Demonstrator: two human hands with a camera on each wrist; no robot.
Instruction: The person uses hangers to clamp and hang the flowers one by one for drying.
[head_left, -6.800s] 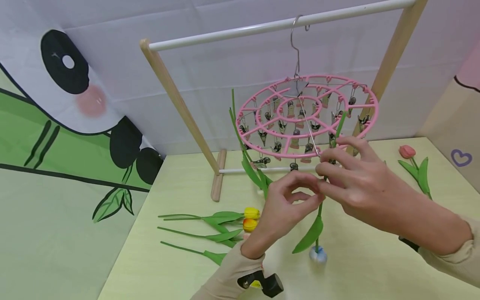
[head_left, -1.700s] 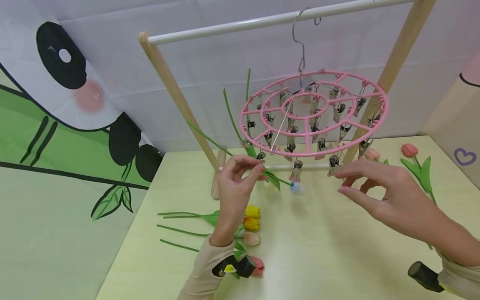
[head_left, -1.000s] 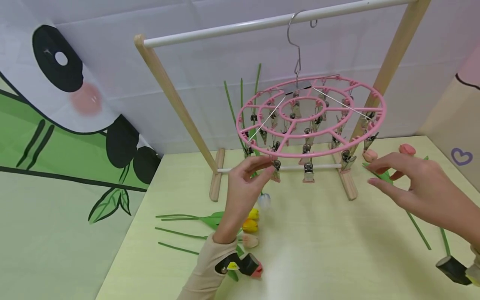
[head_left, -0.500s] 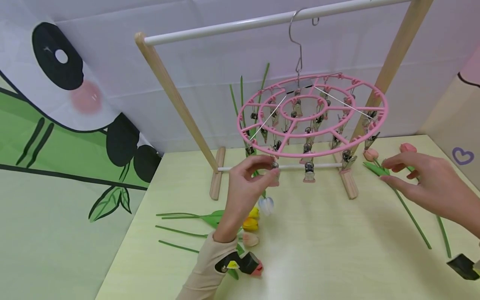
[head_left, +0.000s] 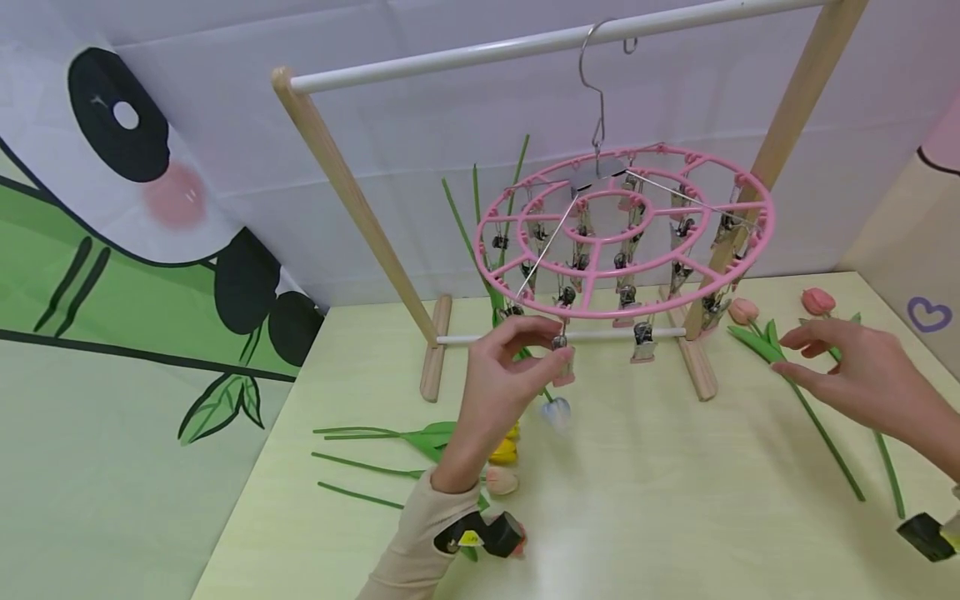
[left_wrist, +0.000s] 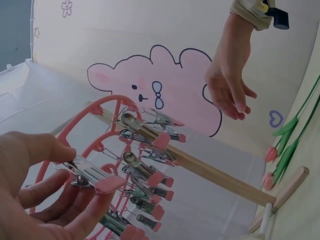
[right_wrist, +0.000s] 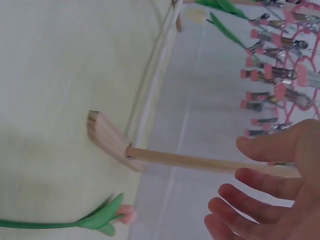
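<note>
My left hand (head_left: 502,392) pinches a metal clip (left_wrist: 92,172) with pink tips between thumb and fingers, at the front of the round pink clip hanger (head_left: 622,313). Behind that hand a blue-white tulip (head_left: 557,412) hangs flower down; where its stem is clipped is hidden. Green stems (head_left: 457,212) rise at the hanger's left side. Off to the right, my right hand (head_left: 870,367) has loosely bent fingers and holds nothing, as the right wrist view also shows. In the head view it is over the leaves of a pale pink tulip (head_left: 744,312) on the table.
The hanger hooks onto a white rail (head_left: 480,57) with wooden legs (head_left: 352,200). Yellow tulips (head_left: 504,451), a pale tulip (head_left: 501,480) and loose stems (head_left: 360,500) lie at left on the table (head_left: 637,517). A red-pink tulip (head_left: 817,302) lies far right.
Earlier both hands met at the blue tulip's stem; it now hangs near the left hand. The right hand has moved right, away from the hanger. The left hand has come onto a clip; the hanger has turned.
</note>
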